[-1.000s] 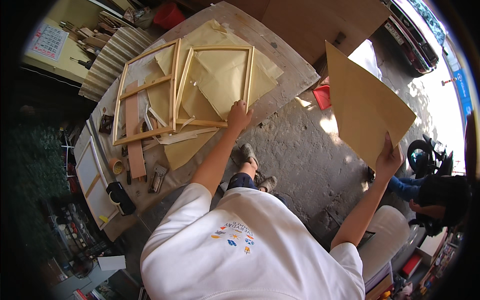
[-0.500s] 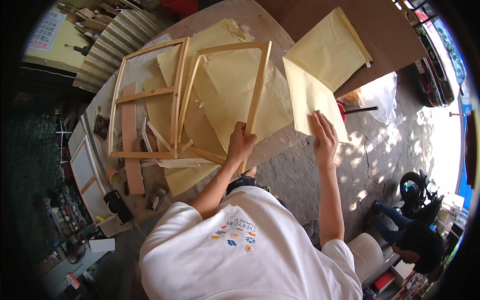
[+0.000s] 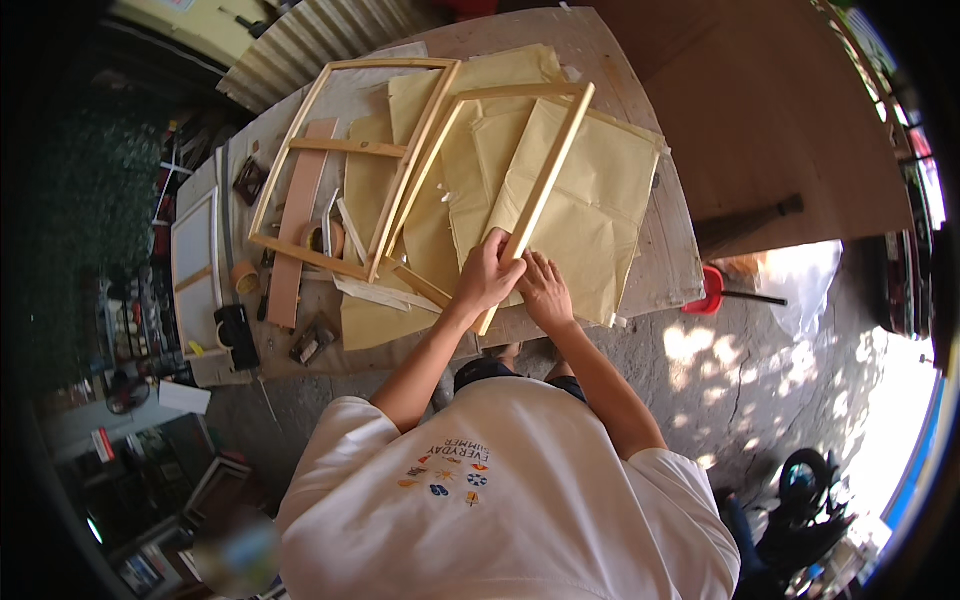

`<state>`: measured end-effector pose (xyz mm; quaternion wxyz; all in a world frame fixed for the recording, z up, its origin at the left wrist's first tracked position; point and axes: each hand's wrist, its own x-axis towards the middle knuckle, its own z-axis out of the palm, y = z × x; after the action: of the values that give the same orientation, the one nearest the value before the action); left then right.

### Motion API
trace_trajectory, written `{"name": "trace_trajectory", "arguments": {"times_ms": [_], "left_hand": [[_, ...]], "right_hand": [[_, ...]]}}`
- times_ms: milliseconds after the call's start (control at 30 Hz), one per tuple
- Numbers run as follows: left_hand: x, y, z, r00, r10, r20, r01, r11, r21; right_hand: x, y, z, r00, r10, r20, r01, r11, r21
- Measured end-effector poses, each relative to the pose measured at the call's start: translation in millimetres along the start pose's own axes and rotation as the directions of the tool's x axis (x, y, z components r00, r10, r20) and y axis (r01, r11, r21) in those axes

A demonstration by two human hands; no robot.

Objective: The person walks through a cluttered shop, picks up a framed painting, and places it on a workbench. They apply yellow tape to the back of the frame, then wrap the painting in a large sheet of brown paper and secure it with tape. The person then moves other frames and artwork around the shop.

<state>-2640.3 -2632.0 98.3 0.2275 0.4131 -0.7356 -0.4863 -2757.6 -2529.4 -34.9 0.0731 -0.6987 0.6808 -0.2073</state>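
My left hand point(image 3: 486, 272) is wrapped round the right-hand rail of a bare wooden frame point(image 3: 548, 172), which it holds tilted up above the table. My right hand point(image 3: 546, 294) lies flat on a creased tan sheet point(image 3: 590, 190) close beside that rail, its fingers stretched out and its fingertips partly hidden by the rail. The sheet rests on more tan sheets point(image 3: 425, 95) spread under the frame. To the left, another wooden frame point(image 3: 350, 146) with a crossbar lies partly over the sheets.
On the table point(image 3: 672, 235) at left are a reddish-brown board point(image 3: 304, 205), thin wood strips point(image 3: 375, 292), a round tin point(image 3: 244, 276) and a black power tool point(image 3: 236, 338). Right of the table stand a red dustpan point(image 3: 708, 290) and a large brown panel point(image 3: 760, 110).
The tan sheet my right hand held up at the right now lies on the pile beneath the frame. That hand has moved left, next to my left hand, which keeps its grip.
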Motion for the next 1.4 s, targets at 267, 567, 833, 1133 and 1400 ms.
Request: {"name": "trace_trajectory", "arguments": {"times_ms": [267,567,833,1133,1400], "left_hand": [[-16.3,-54.4,86.6,0.982,-0.087,-0.166,0.143,0.922,0.361],[-113.1,-49.9,75.4,0.913,0.108,-0.393,0.051,0.927,0.373],[-318.3,-111.4,-4.6,0.652,-0.221,-0.726,0.291,0.956,-0.03],[-610.0,-185.8,-87.1,0.171,-0.472,-0.865,0.485,0.805,-0.343],[-694.2,-226.5,-169.1,-0.093,-0.614,-0.783,0.412,0.693,-0.592]], "right_hand": [[-67.5,-11.3,-51.5,0.926,-0.331,0.18,0.257,0.904,0.343],[-155.7,53.1,-85.5,0.833,-0.284,0.474,0.115,0.928,0.354],[-86.9,-74.5,-22.0,0.624,-0.565,0.54,0.397,0.824,0.403],[-91.1,-354.7,79.7,0.279,-0.815,0.508,0.535,0.571,0.623],[-89.1,-505.4,149.2,0.059,-0.838,0.543,0.504,0.494,0.708]]}}
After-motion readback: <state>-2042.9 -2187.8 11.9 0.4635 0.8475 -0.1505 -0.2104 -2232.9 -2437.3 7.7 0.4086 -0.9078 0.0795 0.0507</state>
